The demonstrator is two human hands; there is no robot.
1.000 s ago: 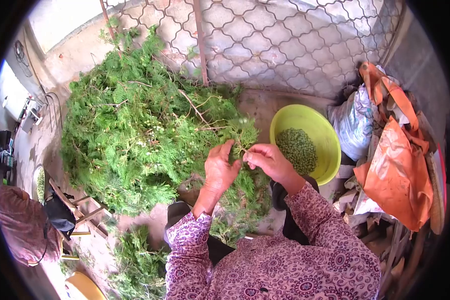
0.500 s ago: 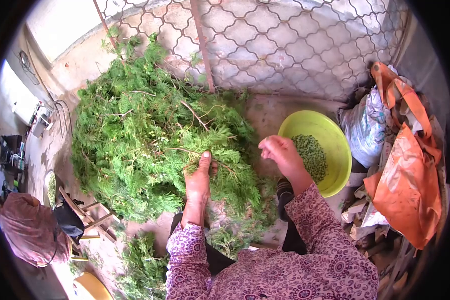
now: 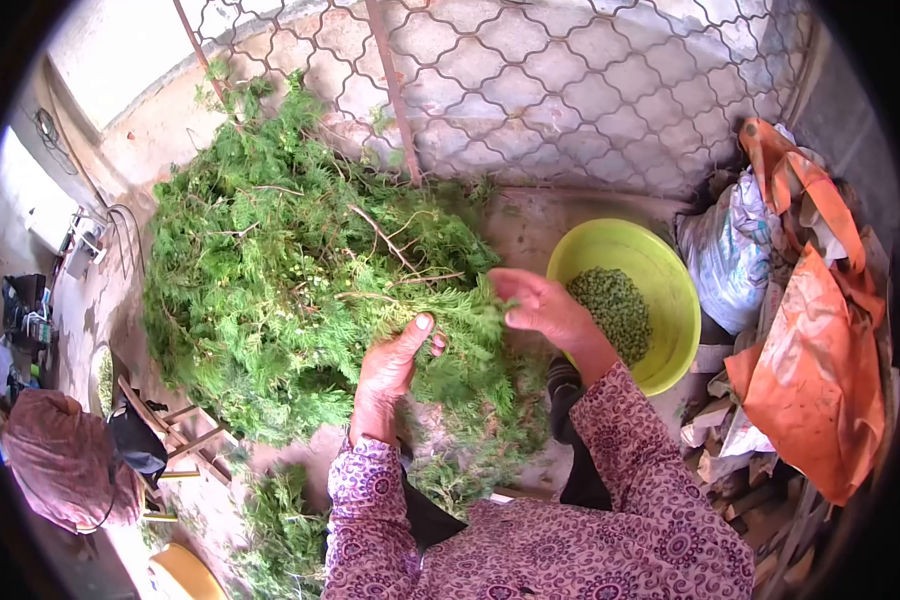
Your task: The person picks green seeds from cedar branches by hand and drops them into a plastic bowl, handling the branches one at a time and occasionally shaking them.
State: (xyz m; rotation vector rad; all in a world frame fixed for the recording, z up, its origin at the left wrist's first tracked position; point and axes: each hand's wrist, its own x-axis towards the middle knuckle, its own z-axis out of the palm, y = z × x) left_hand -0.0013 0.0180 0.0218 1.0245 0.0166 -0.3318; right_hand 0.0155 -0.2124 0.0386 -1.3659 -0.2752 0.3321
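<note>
A large heap of feathery green evergreen branches (image 3: 240, 290) lies in front of me on the floor. At its near right edge, my left hand (image 3: 395, 365) is closed around a leafy evergreen branch (image 3: 460, 320), thumb on top. My right hand (image 3: 545, 310) hovers by the tip of this branch, thumb and fingers apart, slightly blurred. Nothing shows between its fingers. Just beyond my right wrist stands a yellow-green basin (image 3: 675, 290), partly covered by that arm. Small round green pieces (image 3: 615, 310), perhaps seed cones, lie inside it.
Behind the heap runs a metal lattice gate (image 3: 560, 90). On the right are a white sack (image 3: 725, 250), orange sheeting (image 3: 810, 380) and wood pieces. At left sit a wooden stool (image 3: 195, 440) and a draped cloth (image 3: 65, 460); a yellow tub (image 3: 185, 575) is at lower left.
My right hand has moved left from beside the basin to the branch tip, and its fingers have opened. My left hand has shifted slightly, still holding the branch.
</note>
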